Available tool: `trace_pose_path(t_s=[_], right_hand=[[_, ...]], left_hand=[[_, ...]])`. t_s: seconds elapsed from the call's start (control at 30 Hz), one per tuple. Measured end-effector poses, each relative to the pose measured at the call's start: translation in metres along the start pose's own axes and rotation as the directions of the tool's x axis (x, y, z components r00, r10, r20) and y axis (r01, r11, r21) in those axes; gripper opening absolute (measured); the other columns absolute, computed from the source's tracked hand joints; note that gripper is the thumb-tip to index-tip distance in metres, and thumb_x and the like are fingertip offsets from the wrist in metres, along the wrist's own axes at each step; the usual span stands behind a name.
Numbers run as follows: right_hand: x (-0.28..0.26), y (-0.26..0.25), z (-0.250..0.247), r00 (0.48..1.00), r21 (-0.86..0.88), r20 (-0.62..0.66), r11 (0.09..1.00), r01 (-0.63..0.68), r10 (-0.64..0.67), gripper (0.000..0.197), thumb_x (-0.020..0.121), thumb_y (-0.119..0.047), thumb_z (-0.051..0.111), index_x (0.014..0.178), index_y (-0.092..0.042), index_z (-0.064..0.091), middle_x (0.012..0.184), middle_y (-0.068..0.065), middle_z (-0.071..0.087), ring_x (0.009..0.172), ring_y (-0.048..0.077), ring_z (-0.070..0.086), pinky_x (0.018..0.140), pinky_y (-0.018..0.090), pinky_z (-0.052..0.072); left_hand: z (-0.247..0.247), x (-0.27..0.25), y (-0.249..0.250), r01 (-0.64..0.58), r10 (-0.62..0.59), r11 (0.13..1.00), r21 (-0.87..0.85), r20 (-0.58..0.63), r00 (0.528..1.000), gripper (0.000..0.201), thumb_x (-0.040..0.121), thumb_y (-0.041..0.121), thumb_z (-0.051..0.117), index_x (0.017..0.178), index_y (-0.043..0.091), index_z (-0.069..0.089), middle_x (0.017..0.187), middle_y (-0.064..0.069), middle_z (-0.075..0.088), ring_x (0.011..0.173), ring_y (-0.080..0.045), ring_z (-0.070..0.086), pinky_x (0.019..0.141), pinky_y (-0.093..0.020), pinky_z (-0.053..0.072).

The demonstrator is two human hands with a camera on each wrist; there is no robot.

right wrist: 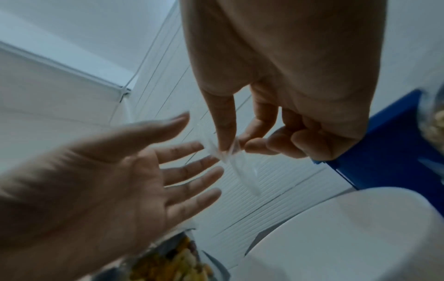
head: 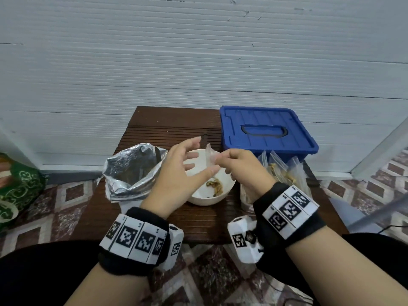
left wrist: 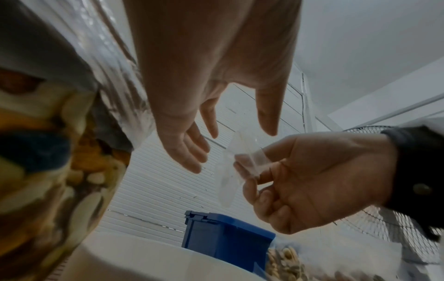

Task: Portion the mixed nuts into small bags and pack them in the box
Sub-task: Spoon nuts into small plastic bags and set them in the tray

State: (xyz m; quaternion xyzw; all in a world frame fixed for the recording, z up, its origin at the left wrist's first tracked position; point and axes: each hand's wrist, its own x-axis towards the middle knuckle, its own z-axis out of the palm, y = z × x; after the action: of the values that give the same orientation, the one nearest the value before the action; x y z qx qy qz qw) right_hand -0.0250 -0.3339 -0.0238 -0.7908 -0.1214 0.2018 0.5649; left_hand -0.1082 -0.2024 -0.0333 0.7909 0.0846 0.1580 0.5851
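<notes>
1. We are pinching a small, clear, empty plastic bag point(head: 210, 156) between the thumb and fingertips of our right hand point(head: 245, 167), keeping it up over the white round bowl point(head: 212, 196), probably so that anything spilled drops back among the few mixed nuts point(head: 213, 183) lying there.
2. Our left hand point(head: 176, 173) is hovering just beside the bag with its fingers spread wide and gripping nothing; we judge it is coming in to help pull the mouth apart.
3. The crinkled silver foil pouch point(head: 130, 173) is standing open at the bowl's left, close to the scooping hand, with a dark utensil handle point(head: 157, 153) poking out.
4. Several filled clear bags point(head: 281, 170) are leaning against the blue plastic box point(head: 267, 131), which is sitting behind them with its lid closed, so packing is not yet begun.
5. Everything is resting on a low dark brown slatted wooden table point(head: 165, 127), standing on patterned floor tiles point(head: 66, 195) against a pale ribbed wall point(head: 198, 51).
</notes>
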Motion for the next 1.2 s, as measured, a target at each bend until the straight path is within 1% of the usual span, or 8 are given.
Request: trace_pose_path(t_s=[0.1, 0.17, 0.33, 0.43, 0.6, 0.77, 1.1, 1.2], right_hand=[[-0.006, 0.006, -0.002, 0.998, 0.111, 0.006, 0.992, -0.065, 0.065, 0.009, 0.089, -0.017, 0.061, 0.081, -0.012, 0.063, 0.072, -0.006, 0.058, 0.065, 0.006, 0.048, 0.057, 0.019, 0.036], [-0.007, 0.010, -0.001, 0.998, 0.117, 0.004, 0.991, -0.067, 0.067, 0.009, 0.089, -0.014, 0.060, 0.086, -0.007, 0.064, 0.071, -0.005, 0.058, 0.063, 0.006, 0.048, 0.055, 0.018, 0.036], [-0.005, 0.016, 0.003, 0.993, 0.134, -0.004, 0.984, -0.120, 0.122, 0.017, 0.086, -0.025, 0.067, 0.084, -0.009, 0.063, 0.069, -0.003, 0.059, 0.062, 0.008, 0.049, 0.057, 0.022, 0.038], [-0.004, 0.016, 0.004, 0.990, 0.100, -0.051, 0.987, -0.126, 0.131, 0.025, 0.088, -0.032, 0.065, 0.092, -0.007, 0.064, 0.076, -0.003, 0.060, 0.068, 0.007, 0.051, 0.061, 0.022, 0.037], [-0.008, 0.011, 0.002, 0.992, 0.093, -0.124, 0.994, 0.048, -0.036, 0.037, 0.085, -0.039, 0.065, 0.094, -0.003, 0.066, 0.080, 0.002, 0.057, 0.067, 0.005, 0.049, 0.056, 0.010, 0.040], [-0.009, 0.010, 0.004, 0.992, 0.010, -0.076, 0.995, 0.104, -0.103, 0.023, 0.077, -0.033, 0.075, 0.078, -0.011, 0.072, 0.086, 0.017, 0.068, 0.074, 0.013, 0.056, 0.070, 0.027, 0.048], [-0.004, 0.012, -0.005, 0.984, -0.179, -0.136, 0.980, 0.092, -0.117, 0.016, 0.083, -0.020, 0.070, 0.069, -0.012, 0.067, 0.079, -0.001, 0.069, 0.078, 0.005, 0.061, 0.065, 0.015, 0.041], [-0.005, 0.008, -0.009, 0.990, -0.195, -0.104, 0.978, 0.069, -0.091, 0.018, 0.081, -0.020, 0.071, 0.070, -0.006, 0.068, 0.074, 0.000, 0.069, 0.074, 0.005, 0.061, 0.064, 0.017, 0.040]], left_hand=[[0.007, -0.003, 0.001, -0.012, 0.011, 0.999, -0.049, -0.010, 1.000, 0.045, 0.075, 0.028, 0.077, 0.113, 0.034, 0.052, 0.110, 0.005, 0.059, 0.093, -0.004, 0.064, 0.083, -0.022, 0.051], [0.010, -0.004, 0.001, 0.006, -0.008, 0.998, -0.064, -0.019, 1.000, 0.038, 0.081, 0.022, 0.074, 0.112, 0.026, 0.053, 0.099, 0.004, 0.064, 0.086, -0.007, 0.067, 0.079, -0.020, 0.051], [0.014, 0.001, -0.002, 0.061, -0.065, 0.996, -0.057, -0.064, 0.996, 0.025, 0.089, 0.011, 0.064, 0.108, 0.024, 0.054, 0.082, 0.007, 0.068, 0.085, -0.012, 0.068, 0.087, -0.035, 0.054], [0.015, 0.004, -0.004, 0.083, -0.085, 0.996, -0.030, -0.098, 0.992, 0.026, 0.088, 0.010, 0.065, 0.105, 0.026, 0.054, 0.085, -0.002, 0.069, 0.083, -0.014, 0.068, 0.087, -0.039, 0.055], [0.016, 0.003, -0.007, 0.082, -0.079, 0.996, 0.025, -0.095, 0.992, 0.028, 0.087, 0.015, 0.068, 0.104, 0.031, 0.052, 0.083, 0.000, 0.069, 0.081, -0.012, 0.067, 0.084, -0.038, 0.055], [0.016, 0.003, -0.007, 0.068, -0.067, 0.998, 0.012, -0.111, 0.992, 0.029, 0.086, 0.018, 0.069, 0.109, 0.025, 0.053, 0.079, 0.002, 0.070, 0.080, -0.010, 0.067, 0.082, -0.033, 0.055], [0.010, 0.004, -0.012, 0.048, -0.022, 0.990, 0.129, -0.193, 0.981, 0.027, 0.084, 0.012, 0.067, 0.103, 0.028, 0.056, 0.081, 0.004, 0.066, 0.078, -0.005, 0.064, 0.073, -0.020, 0.051], [0.008, 0.005, -0.014, 0.001, 0.008, 0.978, 0.208, -0.042, 0.999, 0.031, 0.087, 0.020, 0.065, 0.116, 0.027, 0.058, 0.096, 0.009, 0.061, 0.084, 0.003, 0.057, 0.080, -0.020, 0.050]])
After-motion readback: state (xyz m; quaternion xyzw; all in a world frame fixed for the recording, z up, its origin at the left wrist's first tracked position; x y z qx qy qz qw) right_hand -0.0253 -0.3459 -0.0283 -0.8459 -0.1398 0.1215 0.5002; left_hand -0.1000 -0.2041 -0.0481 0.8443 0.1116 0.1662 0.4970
